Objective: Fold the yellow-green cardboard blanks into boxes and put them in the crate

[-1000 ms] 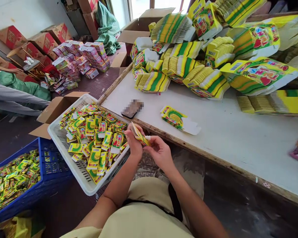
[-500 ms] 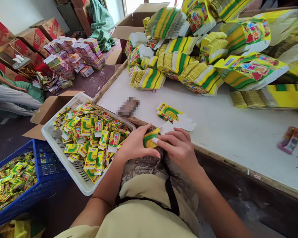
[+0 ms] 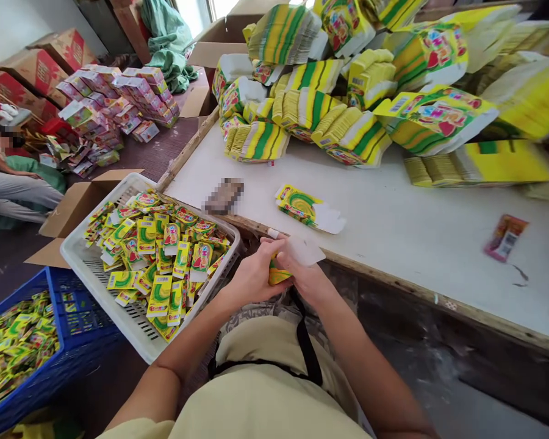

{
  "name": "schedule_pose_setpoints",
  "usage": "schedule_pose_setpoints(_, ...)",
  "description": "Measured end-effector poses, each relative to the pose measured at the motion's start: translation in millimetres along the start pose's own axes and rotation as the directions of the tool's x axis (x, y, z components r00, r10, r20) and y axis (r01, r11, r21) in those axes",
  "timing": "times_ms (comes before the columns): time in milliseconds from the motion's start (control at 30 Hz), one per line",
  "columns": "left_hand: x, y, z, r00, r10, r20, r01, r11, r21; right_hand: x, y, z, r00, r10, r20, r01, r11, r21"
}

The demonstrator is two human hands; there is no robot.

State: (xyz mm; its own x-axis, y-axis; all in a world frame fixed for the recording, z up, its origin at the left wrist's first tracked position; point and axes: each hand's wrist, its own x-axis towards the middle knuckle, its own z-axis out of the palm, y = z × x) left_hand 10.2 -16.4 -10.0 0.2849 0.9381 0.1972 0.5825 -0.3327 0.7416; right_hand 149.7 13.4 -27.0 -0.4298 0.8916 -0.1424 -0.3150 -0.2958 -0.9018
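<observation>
A small yellow-green carton (image 3: pixel 279 276) is held between both hands at the table's front edge. My left hand (image 3: pixel 255 274) is closed round its left side, the thumb and fingers partly hiding it. From the right, my right hand (image 3: pixel 310 281) grips the same carton, with its white flap sticking out to the right over the fingers. How far the carton is folded cannot be made out. Just beyond the hands, another yellow carton (image 3: pixel 297 204) lies on the white table (image 3: pixel 375 225), its white end flaps spread out to the right.
Left of me, a white basket (image 3: pixel 105 305) holds many small yellow cartons, beside a blue crate (image 3: pixel 89 317) of small packets. Stacks of flat yellow cartons (image 3: pixel 260 140) line the table's back. A wrapped packet (image 3: pixel 505 238) lies at right. A seated person (image 3: pixel 13 183) is far left.
Both hands have drawn closer together round the carton, and its white flap now points up and right. The whole view has shifted slightly, with the table's things appearing further left.
</observation>
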Motion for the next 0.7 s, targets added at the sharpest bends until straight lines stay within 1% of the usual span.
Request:
schedule_pose_setpoints(67, -2, -2, 0.6, 1.0, 0.017, -0.018, -0.017, 1.0, 0.007, 0, 0, -1, 1.0, 0.001, 0.009, 0.0, 0.999, -0.04)
schedule_pose_setpoints(100, -3, -3, 0.3, 1.0, 0.004, -0.018, -0.004, 1.0, 0.0, -1, 0, -2, 1.0, -0.023, 0.014, 0.024, 0.996, -0.083)
schedule_pose_setpoints(167, -2, -6, -0.6, 0.999, -0.044, -0.001, 0.044, 0.999, -0.024, -4, 0, -4, 0.991, -0.13, 0.037, 0.135, 0.961, -0.24)
schedule_pose_setpoints(200, -2, -7, -0.8, 0.998, -0.064, 0.003, 0.064, 0.997, -0.033, -6, 0, -5, 0.978, -0.197, 0.067, 0.209, 0.917, -0.341)
schedule_pose_setpoints(267, 1, -10, 0.2, 0.998, -0.068, -0.015, 0.068, 0.997, -0.031, -10, 0, -5, 0.939, -0.308, 0.155, 0.343, 0.785, -0.516)
schedule_pose_setpoints(300, 2, -11, 1.1, 0.998, -0.056, -0.036, 0.055, 0.998, -0.022, -11, 1, -5, 0.92, -0.344, 0.188, 0.387, 0.724, -0.571)
schedule_pose_setpoints(333, 3, -13, 2.1, 0.997, -0.043, -0.065, 0.043, 0.999, -0.011, -12, 1, -6, 0.905, -0.372, 0.206, 0.417, 0.68, -0.603)
schedule_pose_setpoints(400, 3, -13, 2.9, 0.99, -0.054, -0.13, 0.058, 0.998, 0.027, -10, 2, -8, 0.886, -0.427, 0.182, 0.439, 0.645, -0.625)
schedule_pose_setpoints(467, 1, -12, 0.5, 0.977, -0.109, -0.182, 0.127, 0.988, 0.09, -7, 2, -12, 0.873, -0.474, 0.113, 0.432, 0.646, -0.629)
schedule_pose_setpoints(500, -1, -10, -1.8, 0.971, -0.137, -0.195, 0.164, 0.978, 0.129, -6, 2, -15, 0.871, -0.481, 0.1, 0.43, 0.649, -0.627)
schedule_pose_setpoints(533, -2, -9, -4.7, 0.968, -0.157, -0.195, 0.19, 0.967, 0.167, -4, 2, -17, 0.874, -0.473, 0.112, 0.432, 0.649, -0.626)
schedule_pose_setpoints(633, -6, -8, -14.8, 0.972, -0.173, -0.16, 0.208, 0.949, 0.238, -1, 1, -21, 0.895, -0.373, 0.244, 0.438, 0.629, -0.642)
schedule_pose_setpoints(700, -6, -9, -21.9, 0.976, -0.175, -0.126, 0.202, 0.949, 0.244, 1, -3, -23, 0.902, -0.322, 0.289, 0.431, 0.618, -0.657)
